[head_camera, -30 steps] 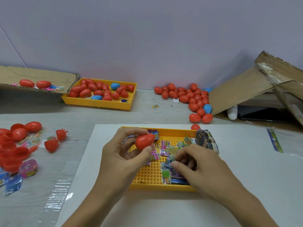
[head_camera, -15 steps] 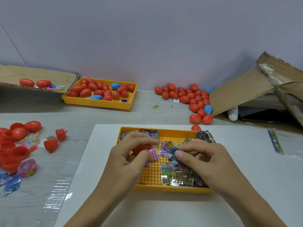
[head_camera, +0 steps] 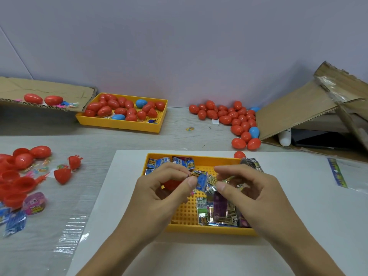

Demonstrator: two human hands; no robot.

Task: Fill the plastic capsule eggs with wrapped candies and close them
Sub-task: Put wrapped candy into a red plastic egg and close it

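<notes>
- Head view. Both hands are up over the near yellow perforated plastic tray (head_camera: 209, 229), which sits on a white sheet (head_camera: 298, 196).
- Left hand (head_camera: 159, 194): fingers curled, thumb and forefinger pinched on the end of a small wrapped candy in a blue and yellow foil packet (head_camera: 199, 177). A red plastic capsule egg (head_camera: 172, 184) shows tucked under that hand's curled fingers, against the palm; whether it is open or closed I cannot tell.
- Right hand (head_camera: 251, 192): fingers curled, thumb and forefinger pinched on crinkled foil wrapping at the candy's other side. The two hands sit close together, fingertips just apart.
- Below and between the hands: loose wrapped candy packets (head_camera: 217, 214) lie in the tray; more blue packets (head_camera: 159, 162) lie at its far edge beyond the left hand.
- Far beyond the left hand: a second yellow plastic tray (head_camera: 123, 126) holding closed red eggs and two blue ones, beside a flat cardboard flap (head_camera: 49, 88) bearing two red eggs.
- Far beyond the right hand: a loose heap of red and blue plastic eggs (head_camera: 235, 118) on the grey table (head_camera: 119, 144), touching a tilted cardboard box (head_camera: 298, 110).
- Well left of the left hand: open red egg halves (head_camera: 16, 176), small toys and a pink round packet (head_camera: 34, 203).
- Right of the right hand: a clear plastic bag with a printed strip (head_camera: 337, 173).
</notes>
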